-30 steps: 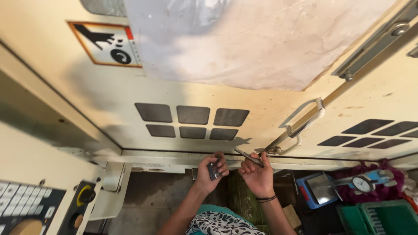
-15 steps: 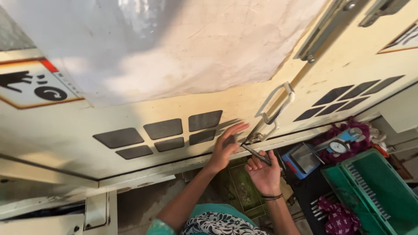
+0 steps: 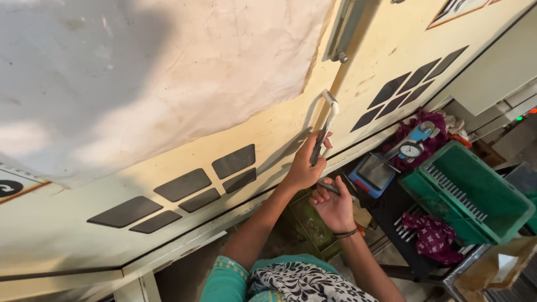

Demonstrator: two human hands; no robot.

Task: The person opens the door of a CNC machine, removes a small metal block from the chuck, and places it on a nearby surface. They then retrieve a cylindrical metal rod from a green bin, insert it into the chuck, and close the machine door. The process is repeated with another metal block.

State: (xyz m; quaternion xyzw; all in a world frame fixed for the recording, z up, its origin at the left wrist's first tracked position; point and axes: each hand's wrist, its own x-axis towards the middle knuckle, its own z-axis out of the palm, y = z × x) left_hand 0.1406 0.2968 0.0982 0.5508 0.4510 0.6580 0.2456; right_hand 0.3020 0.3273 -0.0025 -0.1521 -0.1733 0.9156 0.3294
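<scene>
My left hand [image 3: 306, 165] is raised and wrapped around the lower part of a metal door handle [image 3: 327, 114] on a cream machine panel [image 3: 263, 120]. Just below it, my right hand [image 3: 334, 204] is curled around a thin dark metal tool [image 3: 329, 188], palm up. A bracelet sits on the right wrist. Both forearms reach up from the bottom of the view.
Dark vent slots [image 3: 184, 184] mark the panel; a stained white sheet [image 3: 168, 67] hangs over its upper part. A green plastic crate [image 3: 475, 196], a dial gauge [image 3: 412, 150], a blue case [image 3: 375, 174] and maroon rags [image 3: 430, 235] lie at the right. A second door handle [image 3: 342, 31] is above.
The view has swung left and down along the panel. My left hand has risen from the panel's lower edge and closed on the door handle. The right hand keeps the tool.
</scene>
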